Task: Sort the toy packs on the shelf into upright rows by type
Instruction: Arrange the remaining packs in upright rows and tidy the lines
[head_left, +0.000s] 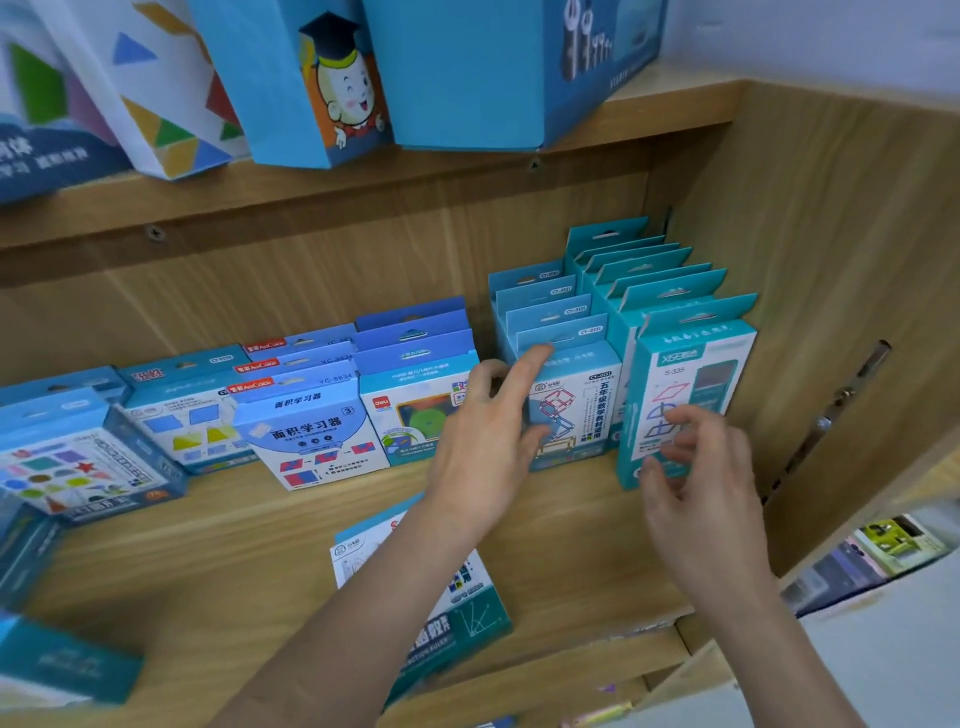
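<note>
The left hand (488, 431) reaches forward, index finger straight; the right hand (701, 488) hovers beside it, fingers loosely curled.

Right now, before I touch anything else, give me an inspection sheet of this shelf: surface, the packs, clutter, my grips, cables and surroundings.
Surface: wooden shelf, light grain.
Job's things: teal packs and blue packs stand in upright rows at the right; other rows run leftward.
Clutter: a flat pack lies under the left forearm; a loose teal pack lies at the lower left.
Grips: left hand on the front blue pack, hold unclear; right hand loosely curled before the front teal pack, holding nothing.
Cables: nothing seen.
Surroundings: larger boxes on the shelf above; wooden side panel at the right.
</note>
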